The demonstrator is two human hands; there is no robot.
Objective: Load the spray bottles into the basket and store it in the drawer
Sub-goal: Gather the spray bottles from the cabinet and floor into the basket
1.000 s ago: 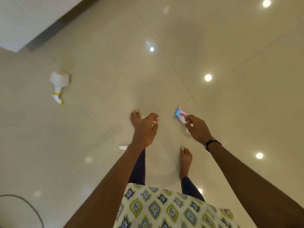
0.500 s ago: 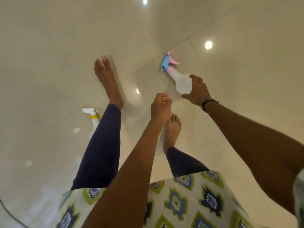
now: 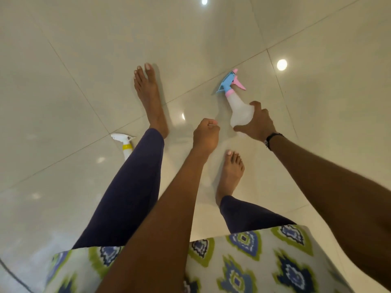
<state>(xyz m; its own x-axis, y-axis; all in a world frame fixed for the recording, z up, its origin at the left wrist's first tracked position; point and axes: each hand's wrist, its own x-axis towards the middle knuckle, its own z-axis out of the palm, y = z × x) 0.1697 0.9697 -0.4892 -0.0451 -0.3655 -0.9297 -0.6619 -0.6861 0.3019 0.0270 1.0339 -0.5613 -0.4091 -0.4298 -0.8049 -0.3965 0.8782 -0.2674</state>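
Translucent spray bottle [image 3: 240,114] with blue-and-pink trigger head lying on glossy tiled floor [image 3: 84,49]; right hand [image 3: 257,122] spreading over its base, fingers curling round it, grip not fully closing; lifting or resting impossible to tell; left hand [image 3: 206,134] curling loosely shut beside it, holding nothing discernible; second spray bottle [image 3: 124,143], white with yellow collar, lying largely hidden behind leg [image 3: 127,191]; patterned garment [image 3: 243,265] blocking lower view.
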